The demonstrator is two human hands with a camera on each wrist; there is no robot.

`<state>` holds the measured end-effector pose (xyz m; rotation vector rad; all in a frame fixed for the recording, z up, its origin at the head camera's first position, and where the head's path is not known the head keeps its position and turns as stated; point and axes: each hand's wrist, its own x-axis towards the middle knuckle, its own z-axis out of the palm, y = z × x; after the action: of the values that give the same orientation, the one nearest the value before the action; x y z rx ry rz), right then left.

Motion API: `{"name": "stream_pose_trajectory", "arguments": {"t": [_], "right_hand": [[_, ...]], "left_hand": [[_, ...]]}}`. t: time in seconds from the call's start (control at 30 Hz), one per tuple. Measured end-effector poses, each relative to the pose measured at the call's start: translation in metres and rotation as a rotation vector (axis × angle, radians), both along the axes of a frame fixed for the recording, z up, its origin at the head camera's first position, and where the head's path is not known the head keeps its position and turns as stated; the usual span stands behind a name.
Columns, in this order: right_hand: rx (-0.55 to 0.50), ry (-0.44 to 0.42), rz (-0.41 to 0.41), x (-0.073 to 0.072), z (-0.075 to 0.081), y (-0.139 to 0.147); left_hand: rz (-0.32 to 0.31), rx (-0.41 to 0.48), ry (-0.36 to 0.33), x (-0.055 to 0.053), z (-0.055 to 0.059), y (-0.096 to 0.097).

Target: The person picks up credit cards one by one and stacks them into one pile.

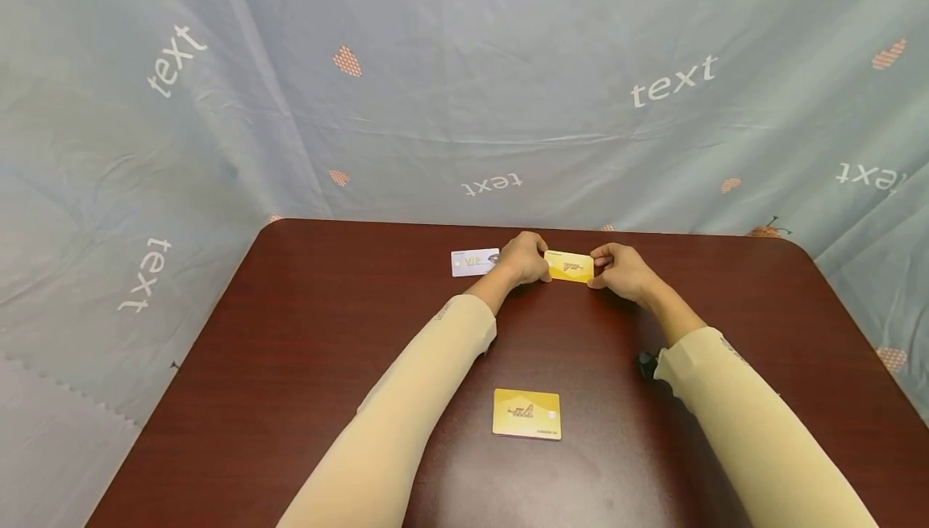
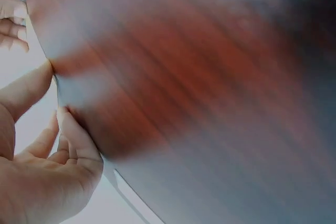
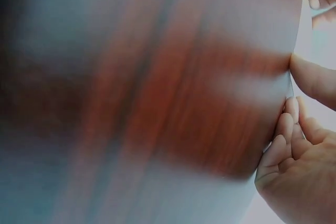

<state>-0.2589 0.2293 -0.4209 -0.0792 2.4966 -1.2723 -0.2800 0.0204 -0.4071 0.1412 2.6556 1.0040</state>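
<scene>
Near the table's far edge lies a yellow card (image 1: 568,266) with printed lettering, between the two hands. The left hand (image 1: 524,258) holds its left edge with thumb and fingers, and the right hand (image 1: 624,272) holds its right edge the same way. Both thumbs are on the near side. Partly covered by the left hand, a white card (image 1: 468,263) with gold lettering lies just to the left. Both wrist views look low along the tabletop, showing the left hand (image 2: 47,171) and right hand (image 3: 304,161) close to the surface; the yellow card is seen almost edge-on there.
Closer to the person, a second yellow card (image 1: 526,423) lies flat on the dark reddish-brown table (image 1: 327,334), between the forearms. A small dark object (image 1: 647,364) shows at the right cuff. Grey-blue printed cloth (image 1: 435,93) hangs behind the table.
</scene>
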Motion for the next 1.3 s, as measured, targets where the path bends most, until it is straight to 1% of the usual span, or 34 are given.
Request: {"name": "stream_pose_trajectory", "arguments": {"t": [0.17,0.27,0.33,0.47,0.57,0.67,0.77,0.87,1.0,1.13,1.3], "right_hand": [[-0.012,0.012,-0.03,0.003,-0.001,-0.003],[-0.017,0.013,-0.04,0.005,0.001,-0.004],[-0.017,0.014,-0.048,0.006,0.001,-0.005],[-0.038,0.005,-0.078,0.009,0.003,-0.007],[-0.07,-0.011,-0.103,0.012,0.005,-0.007],[-0.112,-0.036,-0.13,0.015,0.008,-0.006],[-0.153,-0.053,-0.151,0.015,0.009,-0.004],[-0.186,-0.053,-0.168,0.016,0.012,-0.002],[-0.218,-0.063,-0.173,0.019,0.015,-0.002],[-0.229,-0.075,-0.16,0.022,0.017,-0.002],[-0.229,-0.068,-0.137,0.027,0.019,-0.005]], "left_hand": [[0.02,0.0,0.022,0.004,0.001,0.004],[0.043,0.019,0.018,0.005,0.002,0.005],[0.062,0.048,0.012,0.006,0.003,0.005],[0.116,0.14,-0.009,0.006,0.002,0.004],[0.153,0.222,-0.039,0.005,0.001,0.002],[0.169,0.305,-0.077,0.005,0.001,-0.002],[0.179,0.391,-0.13,0.006,0.004,-0.006],[0.17,0.47,-0.175,0.009,0.007,-0.012],[0.14,0.552,-0.209,0.011,0.009,-0.019],[0.12,0.599,-0.228,0.012,0.01,-0.025],[0.098,0.624,-0.258,0.014,0.012,-0.034]]}}
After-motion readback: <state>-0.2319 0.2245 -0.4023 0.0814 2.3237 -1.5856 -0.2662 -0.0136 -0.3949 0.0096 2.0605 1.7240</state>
